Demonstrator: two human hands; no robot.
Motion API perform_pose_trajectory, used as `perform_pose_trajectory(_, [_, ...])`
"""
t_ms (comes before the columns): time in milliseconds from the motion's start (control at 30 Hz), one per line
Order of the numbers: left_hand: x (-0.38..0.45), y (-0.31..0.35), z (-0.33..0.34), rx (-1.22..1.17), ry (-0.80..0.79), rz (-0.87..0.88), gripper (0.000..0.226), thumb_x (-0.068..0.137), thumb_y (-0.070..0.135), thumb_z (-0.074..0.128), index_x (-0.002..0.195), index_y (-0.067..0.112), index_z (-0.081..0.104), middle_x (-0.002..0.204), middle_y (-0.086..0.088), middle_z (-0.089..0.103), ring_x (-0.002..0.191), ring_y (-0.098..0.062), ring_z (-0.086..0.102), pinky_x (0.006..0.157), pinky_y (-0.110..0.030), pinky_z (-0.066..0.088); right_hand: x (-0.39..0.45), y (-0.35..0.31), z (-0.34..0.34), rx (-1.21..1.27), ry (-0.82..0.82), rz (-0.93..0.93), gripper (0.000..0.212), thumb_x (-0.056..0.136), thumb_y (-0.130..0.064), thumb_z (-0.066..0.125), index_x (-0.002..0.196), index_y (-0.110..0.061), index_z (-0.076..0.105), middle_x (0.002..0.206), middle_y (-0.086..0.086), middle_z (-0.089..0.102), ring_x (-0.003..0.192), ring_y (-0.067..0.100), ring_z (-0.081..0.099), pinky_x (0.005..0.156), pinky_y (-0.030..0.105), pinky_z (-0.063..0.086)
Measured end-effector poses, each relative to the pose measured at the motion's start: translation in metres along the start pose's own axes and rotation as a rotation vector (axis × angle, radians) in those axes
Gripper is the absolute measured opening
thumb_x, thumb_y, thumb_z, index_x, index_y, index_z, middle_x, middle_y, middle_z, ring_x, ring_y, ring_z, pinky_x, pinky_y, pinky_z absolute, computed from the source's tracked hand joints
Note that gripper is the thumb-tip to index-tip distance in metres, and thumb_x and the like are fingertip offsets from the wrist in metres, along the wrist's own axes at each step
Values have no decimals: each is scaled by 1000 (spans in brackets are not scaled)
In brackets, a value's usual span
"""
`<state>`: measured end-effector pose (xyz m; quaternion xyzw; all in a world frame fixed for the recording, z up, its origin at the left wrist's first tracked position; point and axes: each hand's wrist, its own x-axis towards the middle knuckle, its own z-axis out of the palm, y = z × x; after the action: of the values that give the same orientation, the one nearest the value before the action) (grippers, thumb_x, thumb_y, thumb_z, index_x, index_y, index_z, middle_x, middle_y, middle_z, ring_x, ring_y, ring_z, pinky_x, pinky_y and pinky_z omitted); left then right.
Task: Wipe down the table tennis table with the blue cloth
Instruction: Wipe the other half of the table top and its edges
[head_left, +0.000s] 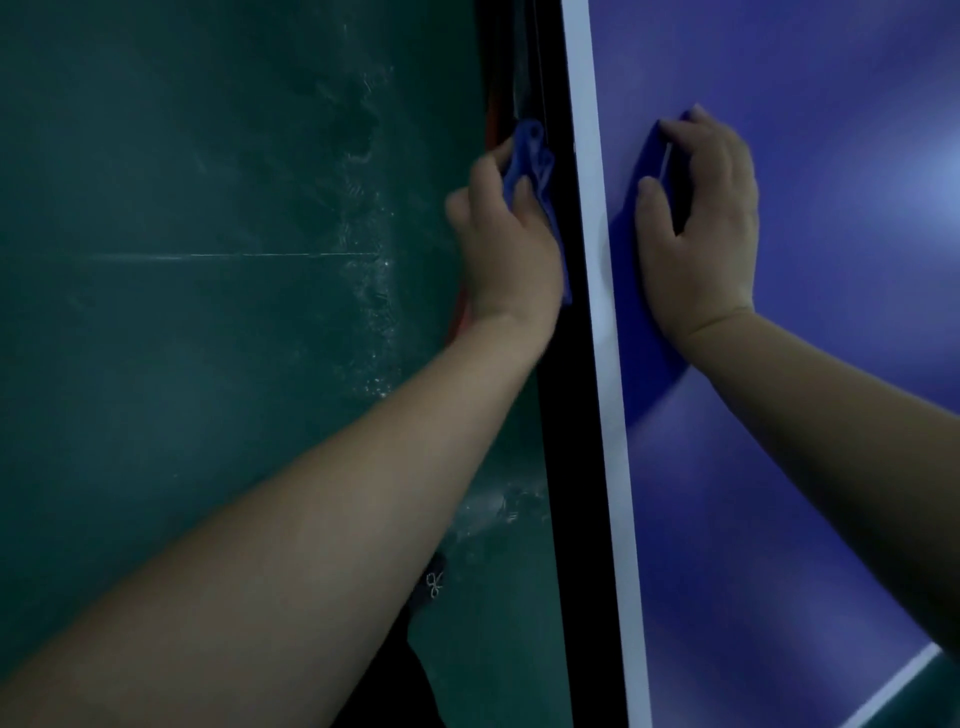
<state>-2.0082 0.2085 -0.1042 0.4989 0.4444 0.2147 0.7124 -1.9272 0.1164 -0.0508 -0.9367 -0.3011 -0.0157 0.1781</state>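
Worktop: blue table tennis table (779, 467) seen from above, filling the right side of the view; a white edge line (608, 364) runs along its left border, and a second white line (893, 691) shows at the lower right corner.
Side rim: the black edge (563, 415) of the worktop runs just left of the white line, top to bottom.
Blue cloth (527, 161): bunched against the black side rim, near the top of the view, below the level of the playing surface.
Left hand (506, 249): fingers curled round the blue cloth, pressing it to the side rim; the forearm reaches in from the lower left.
Right hand (698, 228): palm down on the playing surface just right of the white edge line, fingers bent with tips touching the worktop, holding nothing.
Floor (208, 312): dark green, with pale scuff marks and a thin white line (234, 255), left of the worktop.
Shoe (431, 584): dark, with white laces, on the floor beneath the left forearm.
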Motion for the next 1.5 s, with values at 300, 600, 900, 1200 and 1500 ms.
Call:
perform_pose_trajectory(300, [-24,1,-10,19,-73,80,35,101,10,45,135,18,51,119,0,39,97,11,49,92,-2,37,-2,-1,-1,26,-10,20,45,92,-33,44,136,-21,48,147,-2,38,134,10,35,112,34,33])
perform_pose_trajectory(600, [-82,-17,-17,-32,-46,34,39,100,8,45,135,25,51,114,15,38,100,13,48,92,-1,35,-2,-2,-4,28,-27,17,44,94,-31,46,137,-21,47,149,0,37,136,13,33,113,40,30])
perform_pose_trajectory(900, [24,45,-3,-14,73,47,27,95,16,58,122,19,59,98,16,62,80,11,59,71,-7,48,-1,-6,-6,42,-61,18,42,95,-30,47,137,-26,49,150,1,35,138,16,31,115,41,26])
perform_pose_trajectory(1200, [20,14,3,-89,-8,-26,40,100,12,50,139,19,53,134,0,58,119,-12,57,105,-34,45,70,-27,2,34,-117,-38,35,94,-18,50,128,-21,57,137,3,42,126,17,40,107,30,36])
perform_pose_trajectory(1500, [21,3,-1,-83,-51,61,44,99,6,46,138,28,46,120,19,41,110,18,43,100,-2,29,192,-49,36,-34,-79,-31,40,96,-25,44,135,-21,49,144,-1,38,130,14,38,100,18,31])
